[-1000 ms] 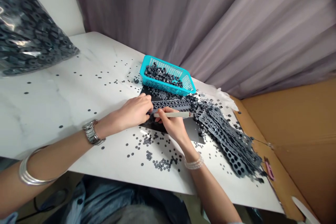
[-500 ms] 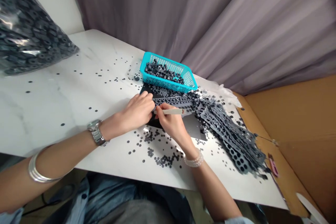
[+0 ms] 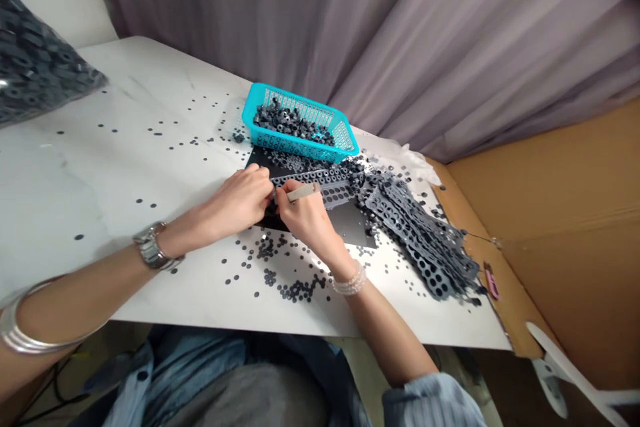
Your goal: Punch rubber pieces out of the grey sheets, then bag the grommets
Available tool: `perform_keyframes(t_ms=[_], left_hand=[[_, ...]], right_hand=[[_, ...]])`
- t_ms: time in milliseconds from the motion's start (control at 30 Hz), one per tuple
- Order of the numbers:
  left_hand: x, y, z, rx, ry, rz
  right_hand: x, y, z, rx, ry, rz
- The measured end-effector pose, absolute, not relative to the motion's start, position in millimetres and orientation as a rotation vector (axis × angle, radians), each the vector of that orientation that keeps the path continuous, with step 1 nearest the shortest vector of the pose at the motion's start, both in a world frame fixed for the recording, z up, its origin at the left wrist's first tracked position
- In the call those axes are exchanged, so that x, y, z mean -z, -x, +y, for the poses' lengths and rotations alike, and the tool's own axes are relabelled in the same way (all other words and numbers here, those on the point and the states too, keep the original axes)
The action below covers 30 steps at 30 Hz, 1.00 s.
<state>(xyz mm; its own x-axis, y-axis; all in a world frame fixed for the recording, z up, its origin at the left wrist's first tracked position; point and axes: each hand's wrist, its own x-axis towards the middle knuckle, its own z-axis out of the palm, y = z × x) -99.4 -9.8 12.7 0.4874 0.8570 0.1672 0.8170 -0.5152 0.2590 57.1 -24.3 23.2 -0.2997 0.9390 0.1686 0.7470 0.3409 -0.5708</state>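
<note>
My left hand (image 3: 239, 200) lies on the near end of a dark perforated rubber strip (image 3: 333, 179), fingers curled and pressing it onto a black mat (image 3: 353, 230). My right hand (image 3: 306, 219) is closed round a slim pale tool (image 3: 303, 193) whose tip points at the strip's left end, right beside the left fingertips. A turquoise basket (image 3: 350, 145) holding several small black rings stands just behind the strip.
A heap of punched-out grey strips (image 3: 425, 240) lies to the right. Small black discs (image 3: 295, 289) are scattered over the white table (image 3: 100, 167). A clear bag of black rings (image 3: 35, 70) is at far left, a cardboard box wall (image 3: 560, 213) at right, a curtain behind.
The pale tool has swung from lying flat along the strip to pointing at its left end; my right hand drew closer to my left. The view shifted right.
</note>
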Motion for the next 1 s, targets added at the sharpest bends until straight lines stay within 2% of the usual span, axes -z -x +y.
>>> perform_keyframes(t_ms=[267,467,700,1000], left_hand=[[-43.4,123.2,3.9,-0.869,-1.808,1.424],[-37.4,121.9,6.7,-0.808,-1.279,1.198],[-35.1,120.7,9.5,-0.848,-0.865,1.023],[-40.4,118.8,7.9,-0.888,-0.738,0.885]], right_hand=[[-23.1,-62.7,-24.2,-0.789,1.434,-1.989],[-18.1,-73.7,-21.0,-1.124,1.343,-1.537],[-20.7,-76.3,-19.1,-1.169,1.262,-1.308],[-14.6,-76.6,-19.2,-1.206,1.241,-1.284]])
